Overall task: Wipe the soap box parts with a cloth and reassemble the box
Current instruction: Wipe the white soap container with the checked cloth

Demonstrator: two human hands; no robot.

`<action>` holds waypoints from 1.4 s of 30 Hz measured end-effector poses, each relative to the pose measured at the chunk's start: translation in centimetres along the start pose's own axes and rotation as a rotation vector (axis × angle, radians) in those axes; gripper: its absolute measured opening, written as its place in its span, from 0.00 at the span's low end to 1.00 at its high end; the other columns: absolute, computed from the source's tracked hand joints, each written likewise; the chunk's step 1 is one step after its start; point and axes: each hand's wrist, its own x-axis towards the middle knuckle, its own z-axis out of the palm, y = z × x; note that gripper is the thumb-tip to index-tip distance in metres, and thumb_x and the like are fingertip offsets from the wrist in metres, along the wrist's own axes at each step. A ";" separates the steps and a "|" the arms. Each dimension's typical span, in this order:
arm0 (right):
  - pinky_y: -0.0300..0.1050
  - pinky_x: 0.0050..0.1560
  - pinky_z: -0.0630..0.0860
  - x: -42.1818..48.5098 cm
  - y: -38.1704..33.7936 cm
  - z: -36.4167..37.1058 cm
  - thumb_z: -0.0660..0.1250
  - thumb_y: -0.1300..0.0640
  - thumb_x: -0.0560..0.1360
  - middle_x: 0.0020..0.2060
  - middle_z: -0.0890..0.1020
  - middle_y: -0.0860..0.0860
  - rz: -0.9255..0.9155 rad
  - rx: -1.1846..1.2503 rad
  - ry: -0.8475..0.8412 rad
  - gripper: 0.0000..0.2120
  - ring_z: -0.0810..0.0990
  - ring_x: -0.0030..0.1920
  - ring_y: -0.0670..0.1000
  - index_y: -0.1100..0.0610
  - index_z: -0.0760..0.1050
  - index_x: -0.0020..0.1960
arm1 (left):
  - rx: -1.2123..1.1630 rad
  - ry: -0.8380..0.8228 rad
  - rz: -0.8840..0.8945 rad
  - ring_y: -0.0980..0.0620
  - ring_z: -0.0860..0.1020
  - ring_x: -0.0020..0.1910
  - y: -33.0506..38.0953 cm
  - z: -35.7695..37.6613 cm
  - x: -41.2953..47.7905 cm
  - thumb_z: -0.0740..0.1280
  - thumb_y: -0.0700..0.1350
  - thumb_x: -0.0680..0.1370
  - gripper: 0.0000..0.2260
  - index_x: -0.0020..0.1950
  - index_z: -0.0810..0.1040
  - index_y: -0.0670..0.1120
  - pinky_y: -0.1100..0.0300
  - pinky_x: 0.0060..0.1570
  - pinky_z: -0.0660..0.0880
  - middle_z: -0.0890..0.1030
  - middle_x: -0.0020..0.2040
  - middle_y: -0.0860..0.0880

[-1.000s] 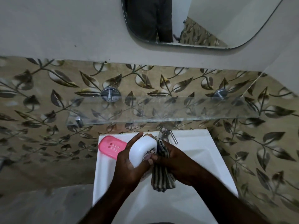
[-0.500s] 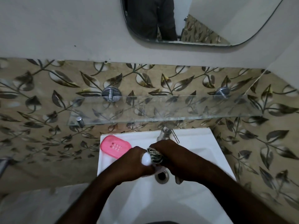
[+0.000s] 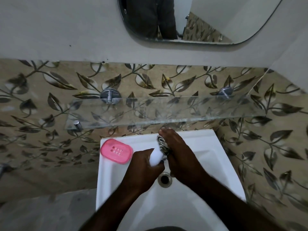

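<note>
My left hand (image 3: pixel 143 169) grips the white soap box lid (image 3: pixel 155 157) over the white sink (image 3: pixel 216 164), the lid turned edge-on to the camera. My right hand (image 3: pixel 180 155) holds the striped cloth (image 3: pixel 162 145) and presses it against the lid's right side; most of the cloth is hidden under the hand. The pink soap box tray (image 3: pixel 116 151), with small drain slots, lies on the sink's back left corner, apart from both hands.
A drain (image 3: pixel 164 179) sits in the basin below my hands. A glass shelf (image 3: pixel 166 112) on metal pegs juts out above the sink's back edge, with leaf-patterned tiles behind. A mirror (image 3: pixel 200 22) hangs higher up. The tap is hidden behind my right hand.
The lid has been turned from face-up to edge-on. My right hand has slid with the cloth along it, away from me toward the tap. The pink tray has stayed put.
</note>
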 end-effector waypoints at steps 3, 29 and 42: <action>0.47 0.77 0.48 -1.5 -2.4 0.4 0.57 0.70 0.66 0.74 0.65 0.56 -0.158 -0.069 -0.146 0.36 0.56 0.76 0.55 0.59 0.62 0.74 | -0.044 0.024 0.029 0.65 0.78 0.34 -0.8 -0.6 0.2 0.68 0.38 0.68 0.13 0.35 0.78 0.58 0.65 0.33 0.74 0.82 0.34 0.60; 0.49 0.76 0.52 -1.7 -2.2 1.3 0.55 0.70 0.67 0.70 0.69 0.58 -0.209 -0.125 -0.093 0.32 0.60 0.74 0.56 0.63 0.66 0.71 | -0.096 -0.026 0.107 0.66 0.69 0.28 -0.7 -1.8 -1.3 0.67 0.35 0.68 0.10 0.31 0.73 0.48 0.67 0.29 0.65 0.74 0.28 0.60; 0.47 0.72 0.59 0.2 -1.4 0.4 0.52 0.66 0.73 0.67 0.71 0.54 -0.057 0.166 -0.080 0.25 0.68 0.69 0.52 0.59 0.68 0.70 | -0.135 0.006 0.036 0.58 0.64 0.28 -0.5 -2.4 -1.9 0.68 0.38 0.68 0.08 0.36 0.73 0.34 0.60 0.28 0.61 0.69 0.29 0.53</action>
